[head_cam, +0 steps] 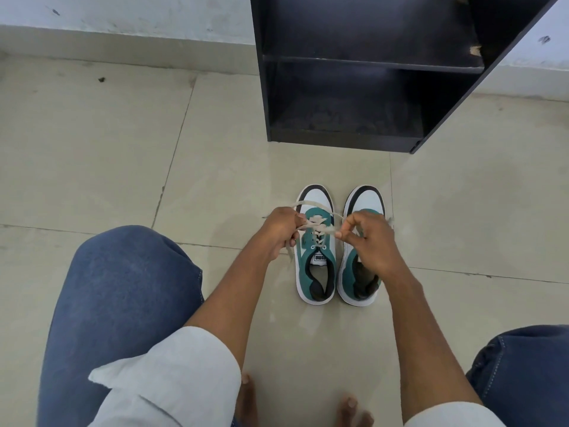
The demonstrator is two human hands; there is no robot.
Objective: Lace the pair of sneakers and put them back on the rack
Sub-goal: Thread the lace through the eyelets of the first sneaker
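Two shoes [337,245] sit side by side on the floor [215,180], near the rack [363,87]. The left hand [281,232] and right hand [368,238] each pinch an end of the lace [320,231] on the left shoe. Next, I think, comes tying it tight.

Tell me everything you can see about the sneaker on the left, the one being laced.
The left sneaker stands upright on the tiled floor, toe toward the black rack, beside its mate; whether they touch is unclear. It has a teal suede-looking upper, white toe panel with a black band, white sole, dark collar and a white tongue label. A pale flat lace crosses its eyelets. The left hand grips one lace end, and the right hand pinches the other.
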